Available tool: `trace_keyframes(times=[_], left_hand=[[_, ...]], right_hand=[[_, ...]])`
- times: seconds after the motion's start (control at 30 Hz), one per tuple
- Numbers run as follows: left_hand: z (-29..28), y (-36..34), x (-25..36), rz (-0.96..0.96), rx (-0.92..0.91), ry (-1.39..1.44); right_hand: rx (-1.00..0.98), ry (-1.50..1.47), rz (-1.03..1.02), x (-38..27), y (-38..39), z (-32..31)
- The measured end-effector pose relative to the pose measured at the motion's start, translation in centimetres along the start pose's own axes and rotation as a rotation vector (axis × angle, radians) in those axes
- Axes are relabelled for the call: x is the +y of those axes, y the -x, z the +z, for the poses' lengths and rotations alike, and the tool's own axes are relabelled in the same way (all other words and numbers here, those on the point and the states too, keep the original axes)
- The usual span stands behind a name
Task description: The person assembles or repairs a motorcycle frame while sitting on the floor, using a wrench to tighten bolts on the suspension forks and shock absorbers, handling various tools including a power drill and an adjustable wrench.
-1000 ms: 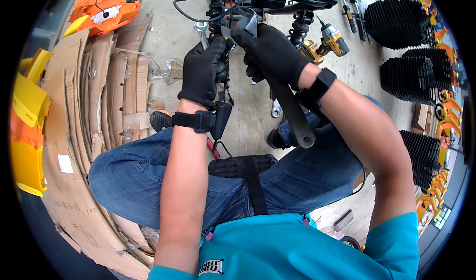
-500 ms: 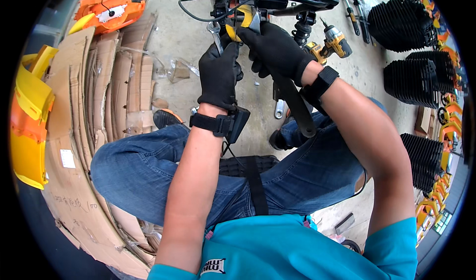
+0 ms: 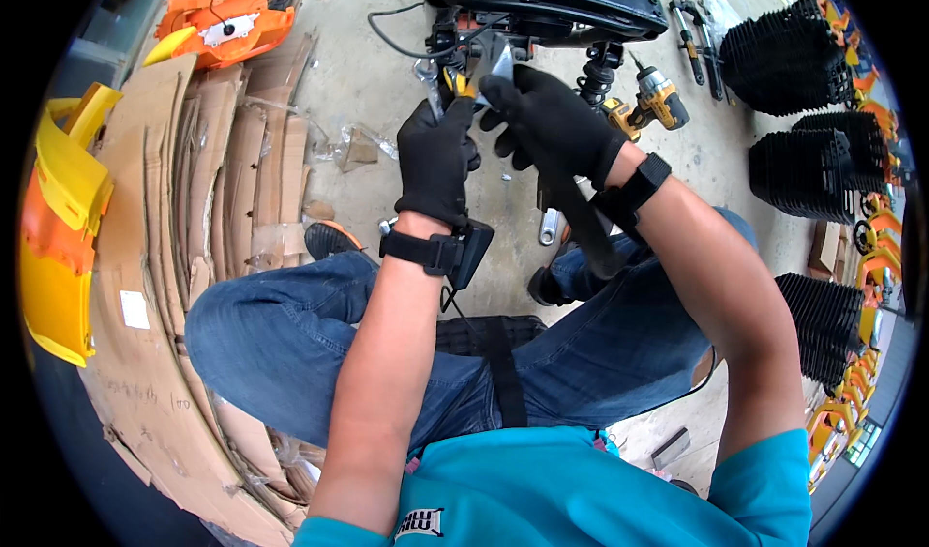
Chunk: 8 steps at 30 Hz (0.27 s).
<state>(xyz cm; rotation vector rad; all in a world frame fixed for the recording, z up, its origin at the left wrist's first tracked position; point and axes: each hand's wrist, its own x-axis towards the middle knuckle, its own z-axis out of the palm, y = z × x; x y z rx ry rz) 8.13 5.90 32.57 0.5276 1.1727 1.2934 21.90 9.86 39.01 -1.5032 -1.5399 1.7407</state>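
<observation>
My left hand (image 3: 435,160), in a black glove, is closed around a silver wrench (image 3: 427,75) whose end sticks up past the fingers. In my gloved right hand (image 3: 561,126) is a long tool with a flat black handle (image 3: 571,208) and a silver head (image 3: 495,60); its exact kind is unclear. A small yellow part (image 3: 459,82) shows between the hands, and whether it belongs to a tool is hidden. Both hands are close together just below the black metal frame (image 3: 542,5), near its orange-and-black fittings and cable.
A yellow-and-black cordless drill (image 3: 658,97) stands right of the frame's coil spring (image 3: 595,75). Flattened cardboard (image 3: 145,257) fills the left, with yellow-orange body panels (image 3: 68,218) beside it. Stacked black ribbed parts (image 3: 789,53) line the right. A silver metal piece (image 3: 550,226) lies between my feet.
The right hand has drawn slightly down and right with the long tool, whose silver head shows more. The yellow part shows less. The view has shifted slightly.
</observation>
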Motion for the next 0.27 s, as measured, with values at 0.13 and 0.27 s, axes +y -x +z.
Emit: trace_keyframes(times=[0.13,0.27], left_hand=[[-0.6,-0.4,-0.2,0.009,-0.024,-0.016],[-1.4,-0.7,-0.1,-0.012,-0.158,0.004]], right_hand=[[0.052,-0.118,0.012,0.7,-0.1,1.0],[0.066,0.012,0.062,-0.1,-0.2,-0.1]])
